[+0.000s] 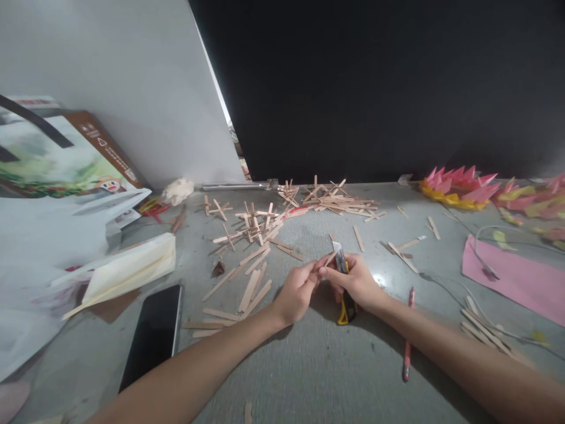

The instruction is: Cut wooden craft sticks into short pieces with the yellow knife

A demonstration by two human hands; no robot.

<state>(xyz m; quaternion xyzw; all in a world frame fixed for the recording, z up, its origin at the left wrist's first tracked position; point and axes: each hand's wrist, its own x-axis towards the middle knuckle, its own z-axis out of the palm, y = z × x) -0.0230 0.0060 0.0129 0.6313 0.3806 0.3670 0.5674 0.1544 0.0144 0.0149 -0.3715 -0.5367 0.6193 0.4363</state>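
Near the middle of the grey table, my left hand (296,290) pinches a short wooden stick (330,259) between its fingertips. My right hand (356,280) is closed around a black and yellow utility knife (346,307), whose blade points up and away from me. The stick lies close beside the blade, and the fingertips of both hands almost meet. Whether the blade touches the wood is too small to tell. Just beyond the hands are loose wooden sticks (260,285) and a pile of crossed sticks (335,200).
A black phone (152,333) lies at the left, near a cream paper piece (132,271) and a printed bag (66,153). A pink pencil (408,335) lies under my right forearm. Pink paper (512,280), a cable (479,253) and paper flowers (461,187) are at the right.
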